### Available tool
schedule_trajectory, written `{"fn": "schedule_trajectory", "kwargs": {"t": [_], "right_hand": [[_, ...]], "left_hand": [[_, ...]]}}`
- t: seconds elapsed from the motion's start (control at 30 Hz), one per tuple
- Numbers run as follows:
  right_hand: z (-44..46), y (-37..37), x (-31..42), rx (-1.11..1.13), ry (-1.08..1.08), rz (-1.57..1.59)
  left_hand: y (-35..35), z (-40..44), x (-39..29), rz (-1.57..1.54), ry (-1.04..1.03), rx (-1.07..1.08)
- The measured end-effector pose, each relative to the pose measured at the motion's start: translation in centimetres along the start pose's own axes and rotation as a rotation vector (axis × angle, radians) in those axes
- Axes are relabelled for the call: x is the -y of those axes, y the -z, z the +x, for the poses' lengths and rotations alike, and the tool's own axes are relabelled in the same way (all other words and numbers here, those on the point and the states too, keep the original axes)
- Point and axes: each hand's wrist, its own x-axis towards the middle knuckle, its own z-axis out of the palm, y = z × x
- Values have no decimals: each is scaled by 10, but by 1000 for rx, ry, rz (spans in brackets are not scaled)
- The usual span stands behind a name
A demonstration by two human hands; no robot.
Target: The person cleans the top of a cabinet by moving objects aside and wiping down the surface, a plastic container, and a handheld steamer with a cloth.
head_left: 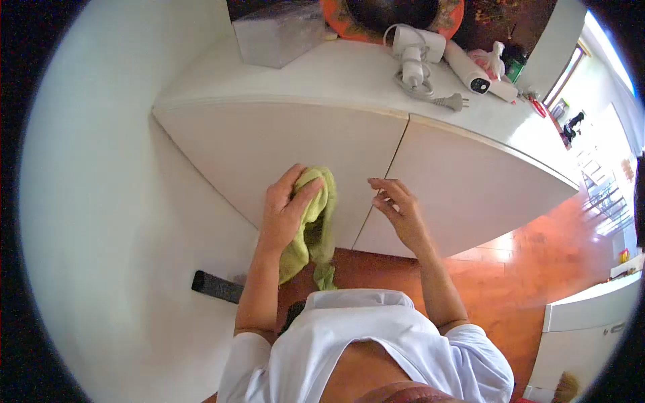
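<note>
A green cloth [322,225] hangs in loose folds from my left hand [285,205], whose thumb and fingers are closed round its upper part. To the right, my right hand [398,208] is raised with bent, spread fingers and holds nothing. It is in front of the gap between two white cabinet doors [269,138]; I cannot tell whether a fingertip touches them. The lower end of the cloth dangles near my white shirt.
On the white cabinet top [349,74] stand a clear box [281,33], a white hair dryer [416,50] with its cord and plug, and a white cylindrical device [468,68]. A black object [216,287] juts out at lower left. Wooden floor [497,289] extends to the right.
</note>
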Motion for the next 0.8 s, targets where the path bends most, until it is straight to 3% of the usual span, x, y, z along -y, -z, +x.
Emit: {"fn": "schedule_trajectory", "kwargs": {"t": [0.1,0.17,0.23,0.27,0.37,0.43,0.47,0.57,0.6,0.7,0.8], "right_hand": [[-5,-23,-16,106,33,145],[0,-33,-11,117,137,243],[7,-44,-7,91,266,302],[6,-52,-11,134,207,272],[8,-69,-31,252,47,133],[11,-79,-43,329,-73,-6],[12,-73,-47,419,-305,27],[8,-64,-78,355,-386,181],[9,-59,-83,304,-412,278],[15,-47,-86,143,-485,598],[19,-45,-96,41,-538,880]], "left_hand": [[-9,4,-4,119,-3,-35],[-9,5,-7,77,-47,109],[-10,6,-15,-10,111,299],[-8,8,-16,-56,167,390],[1,6,-11,-176,174,334],[11,0,-20,-331,201,84],[17,-3,-22,-409,216,-43],[47,-9,14,-893,294,-185],[55,-7,37,-1087,211,-85],[44,-13,130,-911,145,-350],[39,-45,165,-1234,773,-363]]}}
